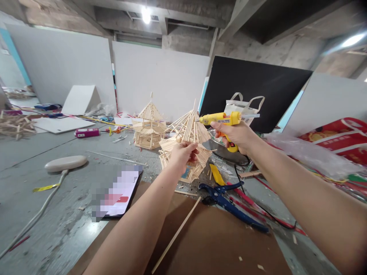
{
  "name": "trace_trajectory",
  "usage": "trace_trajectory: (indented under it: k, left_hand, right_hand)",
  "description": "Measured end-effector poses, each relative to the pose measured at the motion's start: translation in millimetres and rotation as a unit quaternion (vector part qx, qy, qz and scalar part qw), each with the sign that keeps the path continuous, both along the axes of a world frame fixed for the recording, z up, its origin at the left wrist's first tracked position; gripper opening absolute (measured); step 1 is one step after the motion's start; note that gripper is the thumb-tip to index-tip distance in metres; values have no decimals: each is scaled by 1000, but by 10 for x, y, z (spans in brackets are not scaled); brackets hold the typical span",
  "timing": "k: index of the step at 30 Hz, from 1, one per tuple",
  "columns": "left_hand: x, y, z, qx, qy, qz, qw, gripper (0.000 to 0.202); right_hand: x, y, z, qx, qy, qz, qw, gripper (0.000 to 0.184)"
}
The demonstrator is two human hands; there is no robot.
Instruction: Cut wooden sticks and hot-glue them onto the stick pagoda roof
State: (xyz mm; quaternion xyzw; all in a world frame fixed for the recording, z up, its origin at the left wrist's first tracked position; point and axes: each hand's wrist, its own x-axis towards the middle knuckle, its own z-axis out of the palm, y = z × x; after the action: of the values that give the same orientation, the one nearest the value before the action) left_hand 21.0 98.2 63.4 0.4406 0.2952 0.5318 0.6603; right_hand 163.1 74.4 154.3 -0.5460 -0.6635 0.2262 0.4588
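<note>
My right hand (233, 135) is closed round the handle of a yellow hot glue gun (219, 118). A pale glue stick (252, 115) pokes out of its back, and the nozzle points left at the pointed top roof of a pavilion model (191, 126) made of thin wooden sticks. Whether the nozzle touches the roof, I cannot tell. Fingers curled, my left hand (186, 154) grips the same model between its upper and lower roofs; the exact hold is partly hidden. Behind to the left stands a second stick pavilion (149, 128), upright and untouched.
A brown board (229, 240) lies before me with a loose wooden strip (176, 235) on it. Blue-handled cutters (232, 206), a phone (123, 194), a white cabled device (65, 163) and a purple box (86, 132) surround the model. A dark cord runs below the glue gun.
</note>
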Motion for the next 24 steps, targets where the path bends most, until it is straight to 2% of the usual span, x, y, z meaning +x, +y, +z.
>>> trace_trajectory:
  k: [6,11,14,18,24]
  left_hand:
    - [9,-33,19,16,37,-28,999,18]
    - [15,-18,-14,21,27,-35,999,17]
    - [-41,12,-13,17,22,-82,996,18]
    - [-171,60,8,17,36,-163,986,19]
    - [-259,100,0,-12,31,-189,981,16]
  right_hand:
    - [-21,73,-18,-6,27,0,1000,29]
    - [3,-16,-26,-26,30,4,999,28]
    - [37,-118,-53,-57,11,30,998,26]
    - [62,-209,-85,-79,-38,27,996,24]
    - [63,-189,-107,-68,-98,12,993,23]
